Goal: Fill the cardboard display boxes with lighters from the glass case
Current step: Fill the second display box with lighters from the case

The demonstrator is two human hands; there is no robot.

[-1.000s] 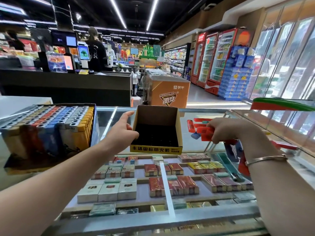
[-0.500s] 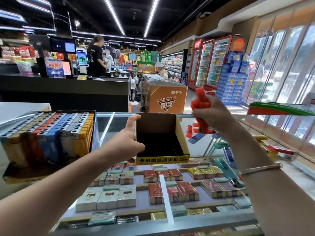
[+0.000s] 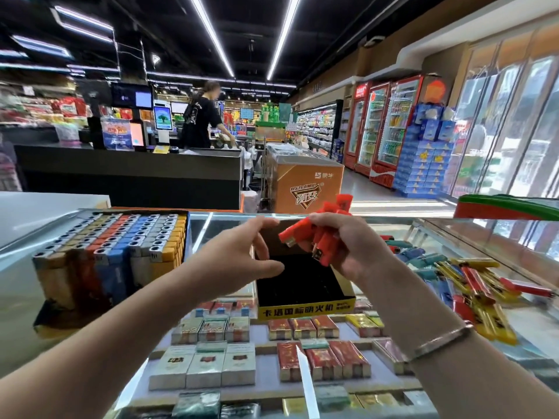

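Holding a loose bunch of red plastic lighters [image 3: 320, 237] at centre frame, right hand [image 3: 354, 246] with fingers curled round them, ends splaying out at odd angles above the empty cardboard display box with the yellow printed front [image 3: 305, 309]. Left hand [image 3: 239, 258] at the box's left edge, fingers loosely spread and reaching toward the bunch, gripping nothing; whether touching the box wall, cannot tell.

Likely trouble: a fanned, uneven bunch slipping from the grip, with one or two lighters dropping onto the glass table top [image 3: 211, 225] instead of into the box. Box light and empty, apparently not pinned down, so prone to sliding or tipping if lighters go in hard against the far wall. Mixed orientation in the bunch risking crooked rows.

More loose lighters in yellow, red and teal [image 3: 472, 285] heaped at right of frame, easily knocked by the right forearm. Full display box of upright lighters [image 3: 121, 249] at left, well apart.
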